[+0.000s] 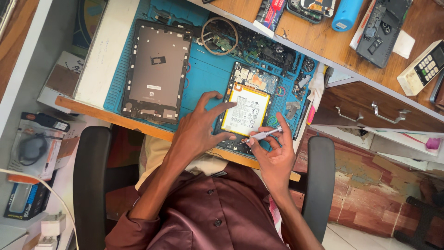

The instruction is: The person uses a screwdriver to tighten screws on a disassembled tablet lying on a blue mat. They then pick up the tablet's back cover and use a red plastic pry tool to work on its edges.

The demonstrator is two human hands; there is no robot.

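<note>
Opened tablet (250, 107), its back off and its pale battery showing, lies on the blue work mat (203, 78) at the near edge of the bench, right in front of you. Its near edge and lower corner are covered by your hands, so you cannot make out what the tool tip meets there; the small parts heaped along the far side of the mat are too tangled to tell apart. Your left hand (196, 132) rests on the tablet's left edge with fingers spread, fingertips reaching onto the battery and frame. Your right hand (274, 155) sits at the tablet's lower right corner, thumb and fingers pinching a slim silver screwdriver (261, 135), which lies nearly flat with its tip pointing left over the bottom of the battery. Left of the tablet, well apart on the same mat, lies a grey back cover (157, 69), inner face up. A loose ring (219, 36) sits among the parts beyond. To the right, a wooden drawer (370, 113) with metal handles stands just beside the mat.
</note>
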